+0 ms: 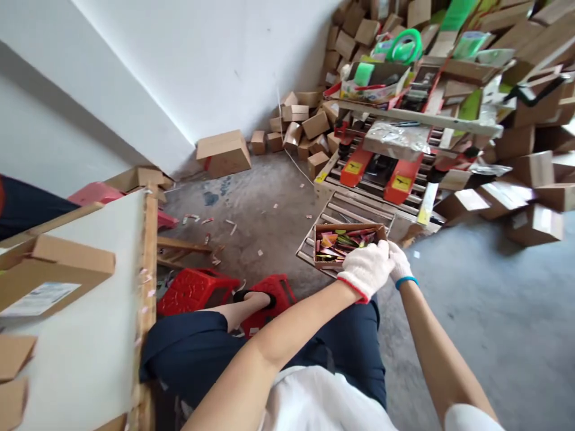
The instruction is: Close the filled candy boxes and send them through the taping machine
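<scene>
A small open cardboard box (327,264) sits over the end of a roller conveyor (309,242). Inside lie many thin, colourful pieces (344,240) in pink, orange, yellow and green; they look like small packets, but their kind is unclear. My left hand (367,266), in a white glove with a red cuff, is closed at the box's near right corner. At its right end, my right hand (399,262), gloved in white with a blue cuff, grips the box. The two hands touch, and the left one partly hides the right one's fingers.
Beyond the box stands an orange-sided taping machine (399,182) with green tape (405,46) on top. Cartons (317,124) are heaped along the wall. On my left is a white-topped table (85,257) bearing a carton (67,263). Red stools (193,290) stand near my legs.
</scene>
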`<state>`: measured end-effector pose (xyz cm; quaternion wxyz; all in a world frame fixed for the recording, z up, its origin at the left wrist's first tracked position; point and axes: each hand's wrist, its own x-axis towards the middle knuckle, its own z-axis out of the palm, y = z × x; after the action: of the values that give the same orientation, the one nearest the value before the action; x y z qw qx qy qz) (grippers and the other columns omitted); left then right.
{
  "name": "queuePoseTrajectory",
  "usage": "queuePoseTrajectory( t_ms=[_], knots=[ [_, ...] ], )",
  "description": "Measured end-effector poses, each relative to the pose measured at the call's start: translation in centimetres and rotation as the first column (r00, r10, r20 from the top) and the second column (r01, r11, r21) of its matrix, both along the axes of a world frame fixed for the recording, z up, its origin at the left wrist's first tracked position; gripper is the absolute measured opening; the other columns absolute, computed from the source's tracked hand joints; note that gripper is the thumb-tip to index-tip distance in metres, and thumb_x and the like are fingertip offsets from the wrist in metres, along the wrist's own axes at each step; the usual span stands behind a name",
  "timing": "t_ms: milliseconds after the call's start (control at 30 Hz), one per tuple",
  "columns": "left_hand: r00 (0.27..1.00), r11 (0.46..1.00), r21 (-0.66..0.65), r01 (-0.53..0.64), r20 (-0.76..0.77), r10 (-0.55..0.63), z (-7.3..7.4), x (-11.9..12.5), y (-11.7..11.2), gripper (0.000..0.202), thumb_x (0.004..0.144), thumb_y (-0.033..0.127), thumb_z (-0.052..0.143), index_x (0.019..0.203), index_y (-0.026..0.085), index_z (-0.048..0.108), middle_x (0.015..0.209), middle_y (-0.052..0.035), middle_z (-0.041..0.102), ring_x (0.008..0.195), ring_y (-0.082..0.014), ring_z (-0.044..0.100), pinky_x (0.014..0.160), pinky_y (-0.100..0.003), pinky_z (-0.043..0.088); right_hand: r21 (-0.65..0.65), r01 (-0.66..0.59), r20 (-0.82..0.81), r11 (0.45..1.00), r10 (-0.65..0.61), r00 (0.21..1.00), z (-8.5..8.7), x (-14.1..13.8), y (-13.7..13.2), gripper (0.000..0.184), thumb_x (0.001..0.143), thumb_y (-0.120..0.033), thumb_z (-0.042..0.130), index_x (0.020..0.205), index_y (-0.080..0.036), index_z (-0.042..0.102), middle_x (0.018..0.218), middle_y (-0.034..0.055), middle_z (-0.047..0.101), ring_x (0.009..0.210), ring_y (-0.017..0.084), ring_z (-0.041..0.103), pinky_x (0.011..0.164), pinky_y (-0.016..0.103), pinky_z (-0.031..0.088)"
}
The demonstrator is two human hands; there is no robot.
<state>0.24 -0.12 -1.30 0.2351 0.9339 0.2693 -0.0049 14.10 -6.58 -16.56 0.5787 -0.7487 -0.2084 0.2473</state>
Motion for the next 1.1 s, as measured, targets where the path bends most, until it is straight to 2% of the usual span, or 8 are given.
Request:
queuePoseTrajectory(
  t_ms=[100, 233, 367, 500, 700, 833, 967, 1100],
  knots=[
    [0.942, 0.99, 0.142, -0.005, 0.334, -0.044, -2.0, -4.0, 1.6, 0.048, 0.098, 0.05, 0.054, 0.138, 0.024, 0.051, 0.122, -0.011, 0.066, 0.111, -0.0263, 0.066, 0.096, -0.039, 0.052, -0.008, 0.072, -0.059, 0.997, -0.073, 0.996, 1.4, 1.8, -3.2, 0.06, 0.08, -0.062, 0.07, 0.122, -0.02, 0.068, 0.113, 0.0084, 0.074, 0.105, 0.024, 0.069, 0.094, 0.038, 0.059],
    [0.82, 0.926, 0.195, -0.324, 0.546, 0.172, -5.1, -10.6, 6.5, 0.076, 0.084, 0.057, 0.073, 0.143, 0.017, 0.047, 0.133, -0.0164, 0.059, 0.125, -0.031, 0.056, 0.109, -0.045, 0.046, 0.063, -0.055, -0.097, 0.996, 0.061, 0.993, 4.6, 1.3, -5.9, 0.063, 0.085, -0.061, 0.069, 0.135, -0.024, 0.062, 0.13, 0.0091, 0.068, 0.117, 0.026, 0.066, 0.1, 0.041, 0.057],
    [0.931, 0.989, 0.111, 0.098, 0.341, -0.13, -7.1, -10.8, 9.6, 0.056, 0.088, 0.045, 0.071, 0.138, 0.023, 0.059, 0.132, -0.0094, 0.065, 0.124, -0.0273, 0.059, 0.11, -0.042, 0.045, -0.122, -0.463, 0.27, 0.878, 0.479, 0.836, 7.5, -0.7, -3.4, 0.064, 0.081, -0.057, 0.074, 0.137, -0.027, 0.064, 0.14, 0.0103, 0.061, 0.128, 0.03, 0.059, 0.109, 0.045, 0.05],
    [0.921, 0.936, -0.079, 0.342, 0.226, -0.318, -6.9, -8.2, 10.8, 0.033, 0.096, 0.039, 0.06, 0.123, 0.025, 0.072, 0.126, -0.0072, 0.071, 0.122, -0.0265, 0.062, 0.11, -0.041, 0.046, -0.499, -0.544, 0.407, 0.675, 0.736, 0.541, 8.4, -1.0, 0.7, 0.056, 0.085, -0.052, 0.071, 0.135, -0.025, 0.066, 0.134, 0.0118, 0.064, 0.124, 0.032, 0.06, 0.107, 0.045, 0.05],
    [0.87, 0.935, -0.328, -0.131, 0.414, 0.267, -10.3, -6.9, 10.2, 0.036, 0.089, 0.033, 0.07, 0.124, 0.024, 0.068, 0.123, -0.0068, 0.07, 0.117, -0.0224, 0.065, 0.108, -0.037, 0.049, -0.698, -0.329, 0.29, 0.637, 0.67, 0.683, 8.7, -1.1, 3.7, 0.024, 0.083, -0.043, 0.073, 0.102, -0.027, 0.074, 0.107, 0.0044, 0.071, 0.096, 0.024, 0.068, 0.084, 0.035, 0.055],
    [0.595, 0.716, -0.432, -0.548, 0.401, 0.697, -12.8, -6.5, 9.0, 0.107, 0.07, 0.037, 0.088, 0.157, 0.017, 0.028, 0.16, -0.019, 0.035, 0.149, -0.0333, 0.035, 0.124, -0.048, 0.03, -0.676, -0.003, 0.515, 0.737, 0.476, 0.712, 7.9, -3.9, 3.8, 0.051, 0.084, -0.033, 0.07, 0.132, -0.02, 0.061, 0.136, 0.0154, 0.059, 0.117, 0.032, 0.062, 0.096, 0.043, 0.053],
    [0.698, 0.674, -0.584, -0.452, 0.24, 0.675, -13.1, -6.4, 9.9, 0.116, 0.073, 0.039, 0.086, 0.163, 0.022, 0.015, 0.17, -0.0134, 0.02, 0.155, -0.0321, 0.024, 0.129, -0.044, 0.021, -0.56, 0.131, 0.776, 0.818, 0.463, 0.429, 7.3, -5.1, 4.2, 0.077, 0.09, -0.019, 0.05, 0.162, -0.022, 0.023, 0.168, 0.0154, 0.022, 0.155, 0.039, 0.015, 0.122, 0.064, 0.02],
    [0.738, 0.7, -0.616, -0.361, 0.269, 0.618, -13.2, -6.5, 10.6, 0.106, 0.077, 0.036, 0.082, 0.162, 0.023, 0.02, 0.167, -0.0102, 0.029, 0.153, -0.0298, 0.029, 0.129, -0.042, 0.021, -0.591, -0.003, 0.751, 0.807, 0.552, 0.362, 6.7, -5.0, 4.7, 0.084, 0.084, -0.021, 0.058, 0.161, -0.021, 0.025, 0.162, 0.0122, 0.036, 0.154, 0.039, 0.019, 0.125, 0.064, 0.014]
  ],
)
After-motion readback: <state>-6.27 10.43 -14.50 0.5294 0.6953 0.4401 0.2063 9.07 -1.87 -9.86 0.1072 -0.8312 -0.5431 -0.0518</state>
